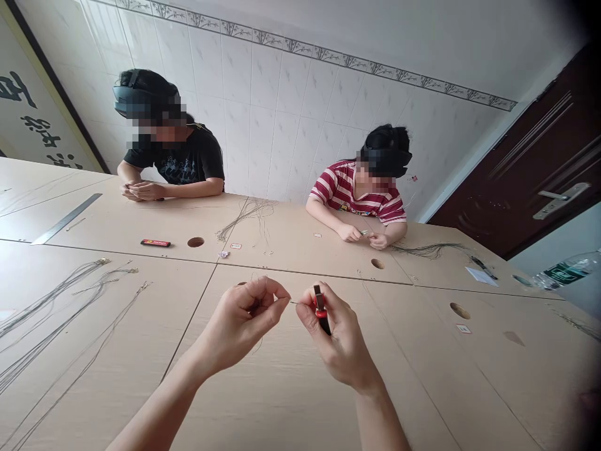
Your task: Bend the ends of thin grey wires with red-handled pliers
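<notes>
My left hand [248, 322] is raised over the table, thumb and fingertips pinched on a thin dark cord [293, 302]. A fine loop of the cord shows above these fingers, and a loose strand hangs below the hand. My right hand [335, 335] is a short gap away, its thumb and forefinger closed at the other end of the cord. Within that same hand sits a lighter [321, 311] with a metal top, a red band and a dark body. The fingers hide part of the lighter and the cord's end.
Bundles of thin cords [61, 297] lie at left on the table [263, 401]. Farther back are a metal ruler [70, 216], a red-and-black lighter [155, 243] and more cords [239, 219]. Two people sit opposite, hands on the table. A plastic bottle [570, 270] lies at right.
</notes>
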### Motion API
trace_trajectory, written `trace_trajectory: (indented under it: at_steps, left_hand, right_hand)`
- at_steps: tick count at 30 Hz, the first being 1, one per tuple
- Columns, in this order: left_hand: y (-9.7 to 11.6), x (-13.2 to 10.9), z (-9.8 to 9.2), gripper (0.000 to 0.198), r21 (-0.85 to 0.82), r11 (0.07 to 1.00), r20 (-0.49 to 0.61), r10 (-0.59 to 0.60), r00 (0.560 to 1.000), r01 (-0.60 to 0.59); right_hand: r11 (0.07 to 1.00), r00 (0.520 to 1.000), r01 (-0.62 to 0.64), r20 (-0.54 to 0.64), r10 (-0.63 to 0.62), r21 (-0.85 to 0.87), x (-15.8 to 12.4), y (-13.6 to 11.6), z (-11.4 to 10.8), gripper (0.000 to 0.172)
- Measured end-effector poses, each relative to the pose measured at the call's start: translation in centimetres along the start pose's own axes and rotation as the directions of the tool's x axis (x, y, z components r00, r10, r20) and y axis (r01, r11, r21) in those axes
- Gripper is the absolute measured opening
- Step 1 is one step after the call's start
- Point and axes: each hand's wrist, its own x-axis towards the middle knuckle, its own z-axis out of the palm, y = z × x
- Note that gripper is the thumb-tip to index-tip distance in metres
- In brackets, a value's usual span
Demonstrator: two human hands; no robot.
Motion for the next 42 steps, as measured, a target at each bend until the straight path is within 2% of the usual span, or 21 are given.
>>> trace_trajectory:
  at_steps: [14, 21, 32, 37, 42]
  left_hand:
    - [0.3, 0.0, 0.2, 0.012, 0.018, 0.996, 0.019, 0.088, 0.996, -0.088]
    - [0.7, 0.1, 0.3, 0.004, 0.023, 0.994, -0.047, 0.107, 0.993, -0.106]
    - [0.8, 0.1, 0.3, 0.011, 0.008, 0.970, -0.017, 0.244, 0.970, -0.244]
    - [0.7, 0.0, 0.4, 0.013, 0.129, 0.968, 0.012, 0.218, 0.976, -0.218]
    - [1.2, -0.1, 0.3, 0.019, 0.175, 0.977, 0.058, 0.109, 0.992, -0.117]
  right_hand:
    - [1.000, 0.998, 0.025, -0.051, -0.025, -0.008, 0.1, -0.1, -0.1, 0.020]
    - [1.000, 1.000, -0.001, -0.021, 0.002, 0.021, 0.0, -0.3, 0.0, 0.020]
    - [0.998, 1.000, -0.016, 0.005, 0.015, 0.064, 0.1, -0.3, 0.1, 0.020]
    - [0.999, 1.000, 0.015, 0.004, -0.015, 0.043, 0.1, -0.3, 0.2, 0.016]
    - [0.977, 0.984, 0.170, -0.026, -0.175, -0.126, 0.0, 0.3, 0.3, 0.014]
